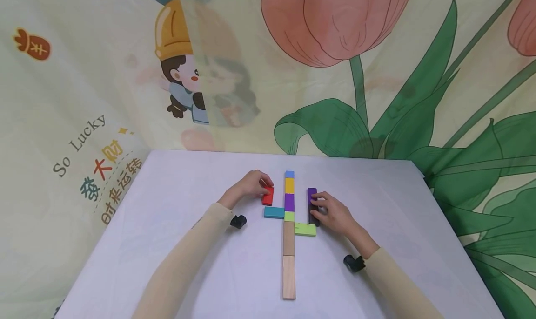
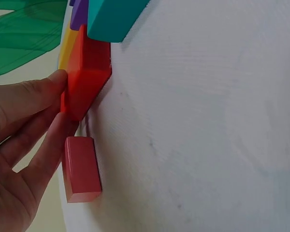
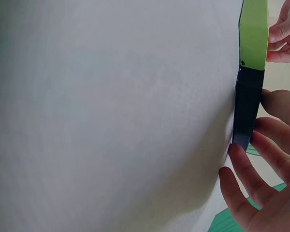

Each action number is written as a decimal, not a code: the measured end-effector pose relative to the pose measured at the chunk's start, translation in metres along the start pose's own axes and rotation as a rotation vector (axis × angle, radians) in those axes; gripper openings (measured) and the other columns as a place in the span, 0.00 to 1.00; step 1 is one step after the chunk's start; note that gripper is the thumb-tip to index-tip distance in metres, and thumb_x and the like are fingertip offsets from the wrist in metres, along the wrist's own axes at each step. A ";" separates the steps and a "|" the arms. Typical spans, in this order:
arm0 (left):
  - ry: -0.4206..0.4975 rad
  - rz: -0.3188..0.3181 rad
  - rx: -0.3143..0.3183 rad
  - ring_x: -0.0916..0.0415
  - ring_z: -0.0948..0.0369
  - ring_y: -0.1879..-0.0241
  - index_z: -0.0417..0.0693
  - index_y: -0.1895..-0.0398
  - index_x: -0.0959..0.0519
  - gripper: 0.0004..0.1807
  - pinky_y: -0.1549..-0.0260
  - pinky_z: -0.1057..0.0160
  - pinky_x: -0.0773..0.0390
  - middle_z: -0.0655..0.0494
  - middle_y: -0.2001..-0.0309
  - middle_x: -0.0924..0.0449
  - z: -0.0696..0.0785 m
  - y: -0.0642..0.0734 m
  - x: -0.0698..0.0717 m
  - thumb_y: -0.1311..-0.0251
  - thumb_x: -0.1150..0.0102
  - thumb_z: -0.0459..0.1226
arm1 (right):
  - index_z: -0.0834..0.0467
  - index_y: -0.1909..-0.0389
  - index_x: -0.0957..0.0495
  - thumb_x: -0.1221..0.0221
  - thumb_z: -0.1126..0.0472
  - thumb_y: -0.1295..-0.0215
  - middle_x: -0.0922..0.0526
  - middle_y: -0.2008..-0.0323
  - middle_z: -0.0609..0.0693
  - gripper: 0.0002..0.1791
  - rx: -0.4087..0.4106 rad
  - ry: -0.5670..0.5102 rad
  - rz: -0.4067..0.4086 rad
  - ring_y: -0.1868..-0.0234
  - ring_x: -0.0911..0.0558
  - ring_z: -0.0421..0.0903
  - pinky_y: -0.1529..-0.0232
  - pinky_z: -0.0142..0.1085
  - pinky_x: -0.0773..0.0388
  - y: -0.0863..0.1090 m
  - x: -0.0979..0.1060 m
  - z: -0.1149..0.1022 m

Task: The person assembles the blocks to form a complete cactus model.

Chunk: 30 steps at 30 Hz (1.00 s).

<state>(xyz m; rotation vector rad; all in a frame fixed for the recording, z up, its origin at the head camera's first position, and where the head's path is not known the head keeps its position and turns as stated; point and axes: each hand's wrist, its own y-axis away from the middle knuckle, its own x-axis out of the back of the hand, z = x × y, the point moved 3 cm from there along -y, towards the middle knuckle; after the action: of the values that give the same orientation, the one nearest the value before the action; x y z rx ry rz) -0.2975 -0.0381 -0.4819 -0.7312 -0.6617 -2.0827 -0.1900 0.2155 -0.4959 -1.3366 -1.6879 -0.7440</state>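
Observation:
A column of blocks runs up the middle of the table in the head view: two wooden blocks [image 1: 289, 277] at the near end, then light green, purple [image 1: 289, 202], yellow and blue. Left of it, my left hand [image 1: 253, 183] pinches a red block [image 2: 89, 72] between thumb and fingers. Just under those fingers in the left wrist view lies a pinkish-red block [image 2: 82, 166]. A teal block [image 1: 274, 212] juts left from the column. On the right, my right hand [image 1: 335, 213] grips a dark block [image 3: 249, 99], its fingers also over the purple end [image 1: 311, 192].
A light green block [image 1: 305, 229] juts right from the column, near the dark block. White cloth [image 1: 234, 272] covers the table. Black wrist-camera pieces [image 1: 238, 222] show beside both wrists. A printed curtain [image 1: 234, 77] hangs behind the table's far edge.

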 end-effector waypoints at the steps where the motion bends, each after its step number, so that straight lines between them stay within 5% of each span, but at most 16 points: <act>1: -0.001 0.003 0.005 0.21 0.57 0.56 0.46 0.56 0.15 0.11 0.59 0.65 0.18 0.50 0.57 0.16 0.000 0.000 0.000 0.43 0.34 0.33 | 0.61 0.45 0.21 0.35 0.56 0.39 0.23 0.41 0.55 0.22 0.001 0.000 0.000 0.37 0.25 0.57 0.40 0.51 0.25 0.000 0.000 0.000; 30: 0.013 -0.025 -0.026 0.21 0.59 0.59 0.46 0.59 0.15 0.10 0.56 0.64 0.19 0.53 0.60 0.15 -0.009 0.008 0.003 0.44 0.33 0.34 | 0.61 0.45 0.21 0.34 0.57 0.40 0.23 0.42 0.55 0.23 -0.009 -0.001 -0.004 0.37 0.25 0.57 0.40 0.51 0.24 -0.001 -0.001 -0.002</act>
<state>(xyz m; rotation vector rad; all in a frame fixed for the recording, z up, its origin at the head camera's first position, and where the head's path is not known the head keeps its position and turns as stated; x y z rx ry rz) -0.2951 -0.0495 -0.4841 -0.7268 -0.6411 -2.1202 -0.1908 0.2131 -0.4960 -1.3406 -1.6902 -0.7543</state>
